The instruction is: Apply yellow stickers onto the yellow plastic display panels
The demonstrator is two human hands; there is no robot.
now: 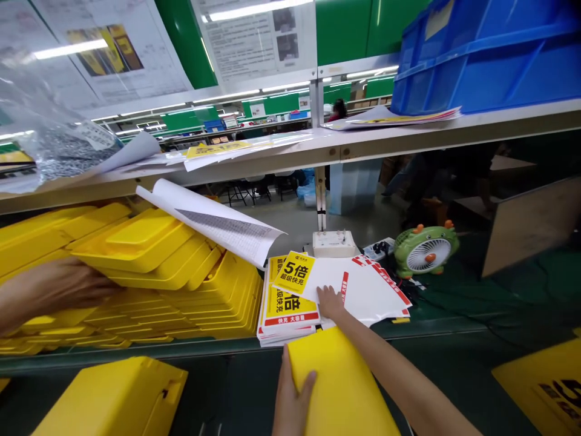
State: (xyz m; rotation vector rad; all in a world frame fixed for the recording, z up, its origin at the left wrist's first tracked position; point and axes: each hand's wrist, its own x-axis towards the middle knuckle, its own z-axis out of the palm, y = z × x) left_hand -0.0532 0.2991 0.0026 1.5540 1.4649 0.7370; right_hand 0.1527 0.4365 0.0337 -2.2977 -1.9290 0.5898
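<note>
My left hand [293, 393] grips the near-left edge of a yellow plastic case [340, 381], thumb on its face and fingers around the side. Beyond the case, my right hand [331, 301] rests on a fan of white label sheets [363, 290], its fingers somewhat spread at the sheet edges. Just left of those fingers lies a small yellow label [294, 272] with black print. It sits on a stack of yellow, white and red labels [290, 309].
A co-worker's hand [68, 287] reaches from the left to stacked yellow plastic covers [181, 272]. Another yellow case [118, 393] lies front left. Behind the labels are a white box [333, 243] and a green fan [426, 249]. A blue bin [490, 60] sits on the shelf [363, 142].
</note>
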